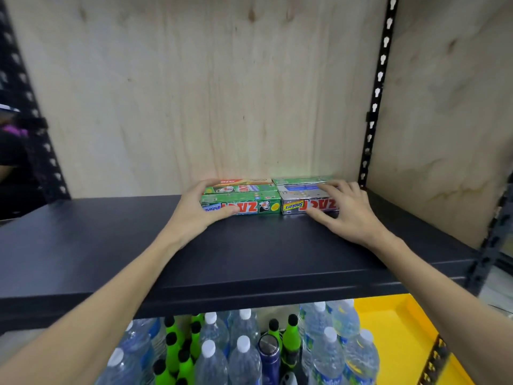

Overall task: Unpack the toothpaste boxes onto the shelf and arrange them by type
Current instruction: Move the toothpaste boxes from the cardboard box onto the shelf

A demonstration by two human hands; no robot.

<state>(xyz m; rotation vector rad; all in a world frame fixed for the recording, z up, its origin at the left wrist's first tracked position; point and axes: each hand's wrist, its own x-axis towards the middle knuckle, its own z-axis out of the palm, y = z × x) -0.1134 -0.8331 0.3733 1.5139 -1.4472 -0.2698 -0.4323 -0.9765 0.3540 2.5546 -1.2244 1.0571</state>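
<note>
Below both forearms, water bottles (244, 354) and green bottles (291, 337) beside a yellow tray (388, 323). On the dark shelf (111, 245), left hand (194, 209) curled round the end of the green toothpaste box (249, 205); right hand (347, 209) clasping the silver toothpaste box (297, 205), thumb on its front. Just behind the held boxes, more toothpaste boxes (249, 184) against the plywood back (194, 93).

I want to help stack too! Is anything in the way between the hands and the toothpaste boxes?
No, nothing visible is. The left hand already touches the green box, and the right hand touches the silver box. Both boxes lie on the dark shelf by the wooden back wall.
</note>
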